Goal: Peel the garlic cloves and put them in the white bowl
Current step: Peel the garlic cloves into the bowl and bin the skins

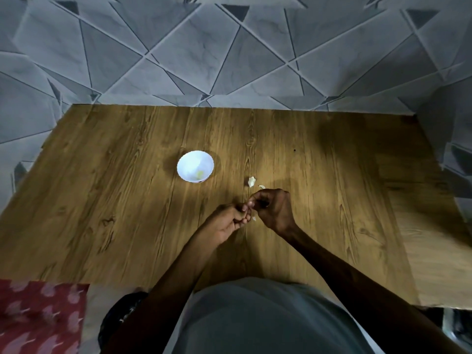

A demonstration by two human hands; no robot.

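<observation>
The white bowl stands on the wooden table, left of centre, with a small yellowish peeled clove inside it. My left hand and my right hand meet over the table in front of me, fingertips together, pinching something small that their fingers mostly hide. A scrap of white garlic skin shows just below the fingertips. Beyond my right hand lie a white garlic piece and a smaller pale piece.
A wall with a grey geometric pattern rises behind the table's far edge. A red patterned cloth lies at the lower left beside a dark object. The table's right side is lighter wood.
</observation>
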